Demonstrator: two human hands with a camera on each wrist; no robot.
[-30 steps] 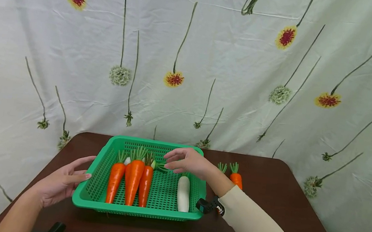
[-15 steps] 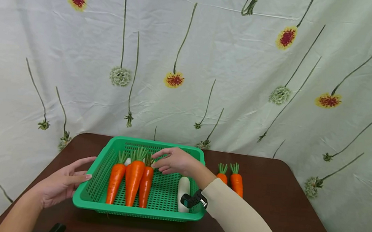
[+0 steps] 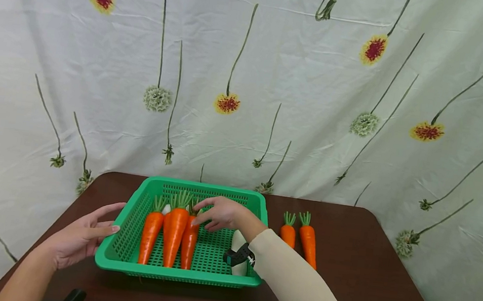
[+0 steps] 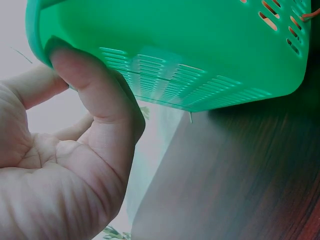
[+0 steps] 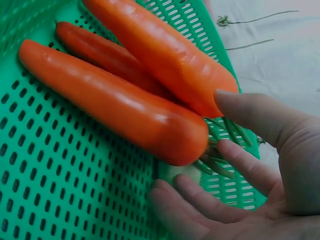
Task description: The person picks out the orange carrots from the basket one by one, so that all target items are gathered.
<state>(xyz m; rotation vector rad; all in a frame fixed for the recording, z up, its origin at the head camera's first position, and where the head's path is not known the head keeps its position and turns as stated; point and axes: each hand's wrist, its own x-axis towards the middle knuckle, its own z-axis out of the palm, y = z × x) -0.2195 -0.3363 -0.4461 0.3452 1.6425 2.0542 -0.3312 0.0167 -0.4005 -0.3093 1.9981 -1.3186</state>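
Observation:
My left hand (image 3: 79, 239) grips the left rim of the green basket (image 3: 178, 273); the left wrist view shows its fingers (image 4: 75, 70) bent at the rim. Several orange carrots lie in the basket's left half, leafy ends to the back. Over the top of the rightmost one (image 3: 188, 246) is my right hand (image 3: 223, 213). The right wrist view shows spread fingers around the stems of that carrot (image 5: 120, 107), not closed on it; contact is unclear. A pale round vegetable (image 5: 175, 172) shows beneath it.
A white radish (image 3: 237, 241) lies at the basket's right side, partly hidden by the right wrist strap. Two carrots (image 3: 287, 234) (image 3: 307, 245) lie on the dark table (image 3: 358, 263) to the right. Behind hangs a flowered white cloth (image 3: 321, 80).
My right hand has moved left and slightly down, from above the basket's right part to the rightmost carrot's top. My left hand has stayed on the rim.

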